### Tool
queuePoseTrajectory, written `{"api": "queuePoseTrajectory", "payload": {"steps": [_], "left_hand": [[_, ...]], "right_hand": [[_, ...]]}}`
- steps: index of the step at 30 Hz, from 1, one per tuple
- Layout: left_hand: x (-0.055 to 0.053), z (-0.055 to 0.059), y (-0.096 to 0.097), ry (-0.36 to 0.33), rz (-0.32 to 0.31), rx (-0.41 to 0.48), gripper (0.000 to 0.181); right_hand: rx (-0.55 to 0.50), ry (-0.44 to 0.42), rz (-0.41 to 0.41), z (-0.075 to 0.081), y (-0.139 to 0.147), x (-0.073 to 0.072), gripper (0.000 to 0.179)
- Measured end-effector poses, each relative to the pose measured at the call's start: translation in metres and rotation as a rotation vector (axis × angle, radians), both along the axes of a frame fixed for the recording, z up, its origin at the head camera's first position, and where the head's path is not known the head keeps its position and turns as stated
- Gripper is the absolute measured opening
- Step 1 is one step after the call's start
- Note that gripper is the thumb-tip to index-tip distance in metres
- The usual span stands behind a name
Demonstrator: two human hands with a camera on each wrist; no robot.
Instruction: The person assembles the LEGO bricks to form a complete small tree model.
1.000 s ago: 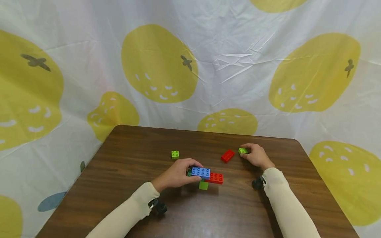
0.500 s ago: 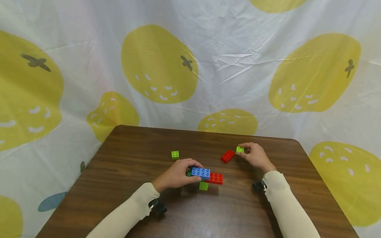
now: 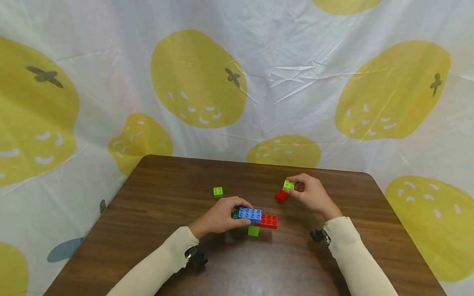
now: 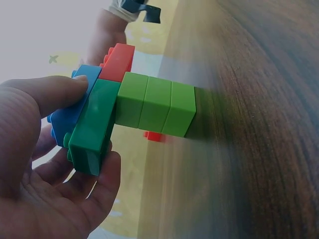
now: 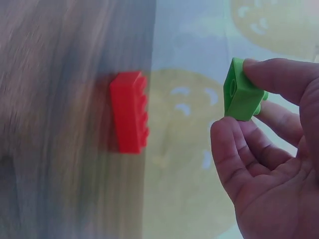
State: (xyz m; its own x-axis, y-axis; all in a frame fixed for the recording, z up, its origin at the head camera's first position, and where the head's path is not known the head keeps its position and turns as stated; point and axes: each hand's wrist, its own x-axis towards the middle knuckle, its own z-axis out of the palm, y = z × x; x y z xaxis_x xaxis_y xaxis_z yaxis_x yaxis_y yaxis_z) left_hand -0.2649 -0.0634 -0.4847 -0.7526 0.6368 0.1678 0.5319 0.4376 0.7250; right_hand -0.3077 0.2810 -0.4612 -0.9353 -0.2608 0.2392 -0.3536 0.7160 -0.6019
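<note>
My left hand [image 3: 221,216] grips a built toy brick structure from its left side. A blue brick [image 3: 249,213] tops it, beside the thumb. Below that are a dark green brick [image 4: 94,122] and a red brick [image 3: 269,221] that juts to the right. A column of light green bricks [image 4: 154,104] carries them from the table. My right hand [image 3: 312,193] pinches a small lime green brick [image 5: 244,92] between thumb and fingertips, raised off the table. In the right wrist view its hollow underside shows. A loose red brick [image 5: 128,112] lies on the table below it.
Another lime green brick [image 3: 217,192] lies farther back on the wooden table [image 3: 177,176], to the left of the loose red one. Behind the table's far edge hangs a white curtain [image 3: 289,90] printed with yellow fruit.
My right hand has lifted the lime green brick and carried it left, so that it now overlaps the loose red brick in the head view. The left hand and its structure have stayed put.
</note>
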Motion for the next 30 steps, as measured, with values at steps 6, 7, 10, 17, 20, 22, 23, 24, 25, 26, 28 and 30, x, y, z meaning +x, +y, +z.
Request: {"api": "queuePoseTrajectory", "payload": {"steps": [6,7,10,17,20,22,23,24,25,26,28,30], "left_hand": [[0.000,-0.001,0.000,-0.002,-0.001,-0.001,0.039],[0.000,-0.001,0.000,-0.003,-0.001,0.000,0.039],[0.000,0.000,0.000,-0.008,-0.001,0.001,0.039],[-0.001,0.000,0.000,-0.009,-0.010,0.006,0.039],[-0.001,0.000,0.000,-0.008,-0.011,0.012,0.038],[-0.001,0.000,0.000,-0.007,-0.013,0.016,0.038],[-0.001,0.000,-0.001,-0.005,-0.014,0.018,0.038],[-0.001,0.000,-0.001,-0.007,-0.016,0.021,0.038],[-0.001,0.000,-0.001,-0.003,-0.018,0.024,0.038],[-0.001,0.001,-0.001,0.002,-0.019,0.025,0.038],[-0.001,0.001,-0.001,0.009,-0.023,0.028,0.038],[-0.001,0.001,0.000,0.015,-0.023,0.030,0.038]], "right_hand": [[0.003,0.055,0.048,0.006,-0.011,0.013,0.038],[0.003,0.062,0.056,0.007,-0.013,0.015,0.037],[-0.007,0.076,0.087,0.008,-0.018,0.021,0.036],[-0.030,0.096,0.170,0.012,-0.031,0.038,0.038],[-0.038,0.090,0.195,0.013,-0.036,0.046,0.037],[-0.040,0.092,0.212,0.013,-0.038,0.051,0.036],[-0.039,0.099,0.223,0.012,-0.039,0.053,0.036],[-0.039,0.104,0.236,0.011,-0.040,0.055,0.036],[-0.042,0.107,0.250,0.011,-0.041,0.056,0.036],[-0.040,0.109,0.260,0.009,-0.042,0.058,0.036],[-0.033,0.112,0.276,0.007,-0.044,0.061,0.036],[-0.027,0.120,0.288,0.005,-0.047,0.063,0.037]]}}
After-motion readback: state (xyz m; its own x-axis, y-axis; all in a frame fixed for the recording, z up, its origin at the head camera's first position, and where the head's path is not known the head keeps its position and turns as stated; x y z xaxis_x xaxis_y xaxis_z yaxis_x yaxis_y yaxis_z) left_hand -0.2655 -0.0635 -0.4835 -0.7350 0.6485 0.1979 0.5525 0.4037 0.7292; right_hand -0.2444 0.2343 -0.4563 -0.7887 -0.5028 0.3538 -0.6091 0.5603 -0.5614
